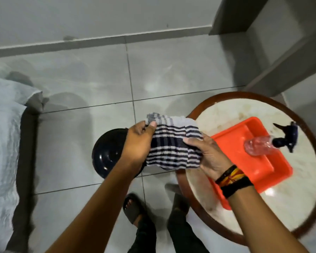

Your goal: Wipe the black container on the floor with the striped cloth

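A round glossy black container (pixel 107 154) sits on the grey tiled floor, partly hidden behind my left forearm. Above it and a little to its right I hold the striped cloth (pixel 171 141), white with dark blue stripes, bunched between both hands. My left hand (pixel 138 141) grips the cloth's left end with the thumb on top. My right hand (pixel 210 156) grips its right lower edge; a black, red and yellow wristband sits on that wrist. The cloth is held in the air, apart from the container.
To the right stands a round marble-topped table (pixel 244 110) with a brown rim, bearing an orange tray (pixel 270 170) and a clear spray bottle (pixel 261 146) with a dark trigger head. A bed with pale sheets (pixel 2 143) lies at left. My sandalled feet (pixel 133 209) are below. Wall at back.
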### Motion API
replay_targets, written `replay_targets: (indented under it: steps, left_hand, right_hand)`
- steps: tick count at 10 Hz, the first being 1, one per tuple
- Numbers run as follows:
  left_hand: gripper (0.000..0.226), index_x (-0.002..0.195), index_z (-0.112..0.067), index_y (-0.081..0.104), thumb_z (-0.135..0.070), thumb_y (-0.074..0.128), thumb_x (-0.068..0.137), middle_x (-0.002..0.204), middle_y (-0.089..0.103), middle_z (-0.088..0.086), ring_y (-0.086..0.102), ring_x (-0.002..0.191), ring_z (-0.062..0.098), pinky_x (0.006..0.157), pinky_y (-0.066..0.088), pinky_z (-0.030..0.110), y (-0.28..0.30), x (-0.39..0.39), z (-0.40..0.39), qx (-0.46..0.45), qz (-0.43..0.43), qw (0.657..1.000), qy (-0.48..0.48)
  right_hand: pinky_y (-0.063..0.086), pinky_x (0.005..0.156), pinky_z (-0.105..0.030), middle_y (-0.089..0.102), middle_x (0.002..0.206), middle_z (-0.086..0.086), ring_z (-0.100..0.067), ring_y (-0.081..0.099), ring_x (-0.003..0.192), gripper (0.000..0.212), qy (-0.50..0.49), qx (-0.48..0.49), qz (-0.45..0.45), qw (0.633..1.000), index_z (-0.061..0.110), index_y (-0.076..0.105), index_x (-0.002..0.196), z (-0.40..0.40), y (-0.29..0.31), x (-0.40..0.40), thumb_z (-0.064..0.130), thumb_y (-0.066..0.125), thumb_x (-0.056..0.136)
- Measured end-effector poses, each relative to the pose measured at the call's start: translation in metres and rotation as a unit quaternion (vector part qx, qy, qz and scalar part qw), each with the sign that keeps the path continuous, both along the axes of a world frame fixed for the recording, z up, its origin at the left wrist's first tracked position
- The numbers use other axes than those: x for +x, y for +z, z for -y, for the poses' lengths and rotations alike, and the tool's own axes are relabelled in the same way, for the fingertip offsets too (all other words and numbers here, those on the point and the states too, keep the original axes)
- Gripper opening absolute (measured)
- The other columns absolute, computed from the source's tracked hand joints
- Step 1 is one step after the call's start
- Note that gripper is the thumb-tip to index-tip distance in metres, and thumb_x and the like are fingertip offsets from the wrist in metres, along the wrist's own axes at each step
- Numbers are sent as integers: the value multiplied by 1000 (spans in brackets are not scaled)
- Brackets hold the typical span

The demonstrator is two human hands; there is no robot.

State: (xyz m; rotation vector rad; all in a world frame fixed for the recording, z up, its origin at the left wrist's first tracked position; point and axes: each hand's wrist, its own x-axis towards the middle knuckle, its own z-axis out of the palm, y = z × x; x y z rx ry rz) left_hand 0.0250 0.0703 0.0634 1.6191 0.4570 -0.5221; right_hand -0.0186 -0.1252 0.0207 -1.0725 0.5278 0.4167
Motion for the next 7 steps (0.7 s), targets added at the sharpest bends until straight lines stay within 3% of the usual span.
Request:
replay_targets:
  steps: [1,2,3,4,5,6,7]
  left_hand:
    - [27,117,-3,73,-21,55,107,114,79,19,75,111,37,100,58,57,-13,-30,66,-17,-56,998,-21]
    - [29,131,-13,68,-16,52,107,125,75,16,71,119,37,104,55,61,-33,-65,128,-43,-90,995,-28]
    - [50,152,-25,49,-8,46,105,143,66,9,63,133,29,109,53,54,-53,-93,168,-24,-49,996,-66]
    - [55,161,-27,36,-11,41,108,152,58,3,57,138,22,114,52,45,-66,-107,191,27,-18,991,-132]
    - [46,154,-23,42,-18,40,109,147,61,4,61,133,23,107,57,46,-71,-113,191,97,18,975,-199]
    - [45,154,-20,44,-25,39,109,150,58,3,59,136,20,110,54,43,-61,-113,182,213,121,939,-240]
    - [59,161,-19,35,-46,21,110,169,37,7,37,156,24,123,40,48,-45,-99,171,301,235,879,-287]
  right_hand:
    - [59,72,-21,80,94,-3,-10,74,79,28,-1,-197,10,980,9,72,106,69,10,-25,-11,66,88]
    - [59,72,-17,76,97,-3,-5,73,77,31,36,-315,-7,948,9,69,112,130,7,-45,-12,66,90]
    - [61,87,-29,76,105,-5,-14,74,88,30,88,-371,-42,924,12,70,114,166,-9,-59,-7,69,91]
    - [52,87,-8,73,120,-8,-10,69,95,35,142,-415,-75,896,15,68,121,181,-32,-67,-1,72,91]
    - [39,112,-24,58,148,-11,-28,57,132,57,165,-497,-84,848,13,53,147,176,-54,-71,11,73,93]
    - [33,123,-42,46,160,-8,-28,43,147,58,133,-565,-41,813,22,43,155,168,-60,-81,20,62,100]
    - [22,128,-45,31,168,-8,-28,26,156,56,129,-625,25,770,17,34,159,139,-52,-87,26,49,106]
